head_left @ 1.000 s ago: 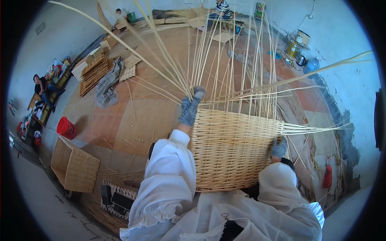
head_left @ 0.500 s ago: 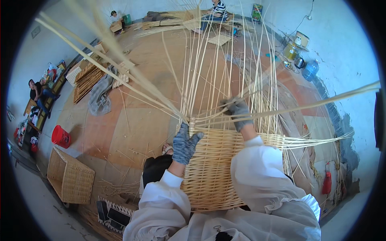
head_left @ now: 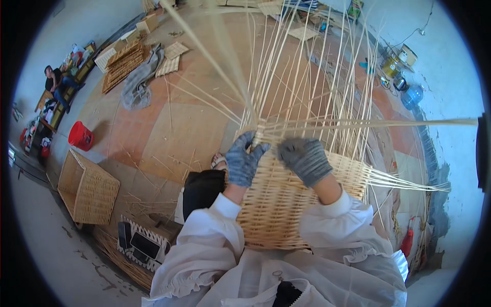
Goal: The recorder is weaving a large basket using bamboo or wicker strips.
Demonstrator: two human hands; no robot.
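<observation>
Both my hands are in grey knit gloves. My left hand (head_left: 245, 161) has its fingers curled round the top left corner of a pale wicker basket (head_left: 271, 215), where a short upright bound piece meets the long loose strands (head_left: 289, 92). My right hand (head_left: 306, 159) is just right of it over the weave, fingers curled and smeared by motion; what they hold is hidden. Long strands fan upward and sideways from the top edge, some blurred, and a pale bunch sticks out to the right. My sandalled foot (head_left: 219, 161) shows left of the basket.
A red bucket (head_left: 80, 135), a finished basket (head_left: 89, 187) and a phone (head_left: 144, 245) lie at left. Stacked woven panels (head_left: 123, 66) and a seated person (head_left: 53, 82) are farther back. A water jug (head_left: 411, 96) and kettle (head_left: 400, 83) stand along the right wall.
My right hand has come down and left from among the upright strands to beside my left hand. My left hand has shifted at the corner, and the long strands have swung.
</observation>
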